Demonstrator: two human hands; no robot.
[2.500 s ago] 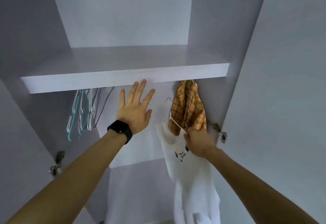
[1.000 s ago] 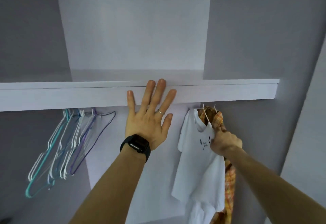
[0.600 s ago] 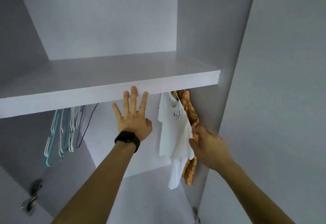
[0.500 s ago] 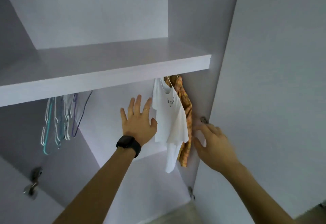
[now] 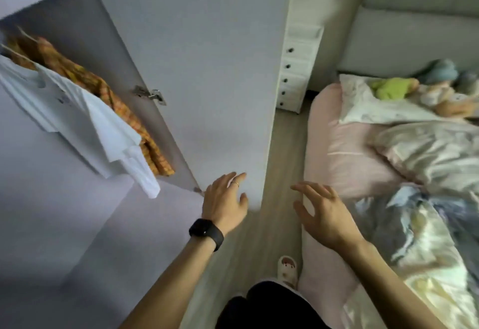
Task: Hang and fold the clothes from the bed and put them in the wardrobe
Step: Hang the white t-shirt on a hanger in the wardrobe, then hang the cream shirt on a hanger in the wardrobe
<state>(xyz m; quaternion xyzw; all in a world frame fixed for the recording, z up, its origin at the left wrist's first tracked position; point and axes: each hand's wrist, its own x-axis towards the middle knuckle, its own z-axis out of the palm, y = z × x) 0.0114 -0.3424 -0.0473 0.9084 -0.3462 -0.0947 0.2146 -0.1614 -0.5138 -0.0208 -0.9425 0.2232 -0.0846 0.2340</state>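
A white T-shirt (image 5: 85, 111) hangs in the wardrobe at the left, with an orange checked shirt (image 5: 108, 100) right behind it. The open wardrobe door (image 5: 207, 69) stands in the middle of the view. My left hand (image 5: 225, 199), with a black watch on the wrist, is open in front of the door's lower edge and holds nothing. My right hand (image 5: 321, 209) is open with spread fingers over the floor gap, beside the pink bed (image 5: 357, 163). A rumpled pale duvet (image 5: 427, 199) lies on the bed.
A white drawer unit (image 5: 295, 69) stands beyond the door. Soft toys (image 5: 425, 87) and a pillow (image 5: 368, 106) lie at the bed's head. A narrow strip of wood floor (image 5: 280, 173) runs between wardrobe and bed. My slippered foot (image 5: 286, 269) shows below.
My right hand has let go of the hung white T-shirt. My view has swung right and down from the wardrobe to the bed, and both hands have dropped away from the shelf.
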